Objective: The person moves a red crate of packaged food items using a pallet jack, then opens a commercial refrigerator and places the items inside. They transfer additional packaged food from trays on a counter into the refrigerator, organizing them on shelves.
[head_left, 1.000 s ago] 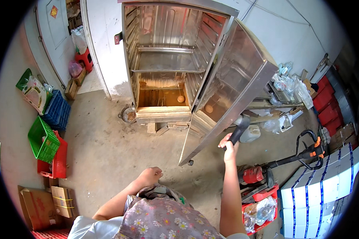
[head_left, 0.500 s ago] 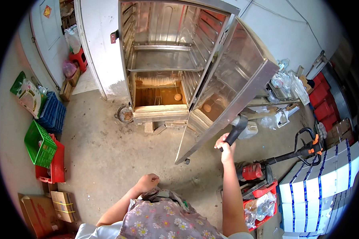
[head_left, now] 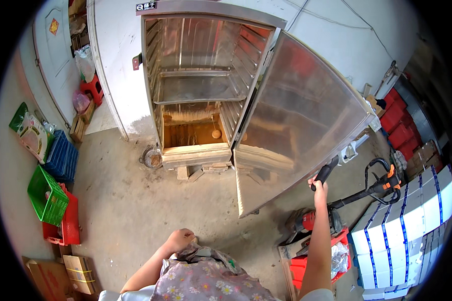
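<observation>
The fingers of the right hand (head_left: 319, 184) are wrapped tight around the black handle (head_left: 326, 171) at the edge of the big metal door (head_left: 299, 125), which is swung wide open from the steel cabinet (head_left: 201, 90). The left hand (head_left: 180, 240) is loosely curled, nothing gripped, held against the flowered clothing (head_left: 206, 276) above the concrete floor (head_left: 120, 200).

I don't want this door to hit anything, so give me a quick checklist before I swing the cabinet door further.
1. Right hand on the black door handle: ok.
2. Left hand away from the door, at the waist: ok.
3. Concrete floor under the door's sweep bare: ok.
4. String trimmer close behind the door's edge: not ok.
5. Cabinet shelves show nothing sticking out: ok.
6. Hinges sound: cannot tell.
</observation>
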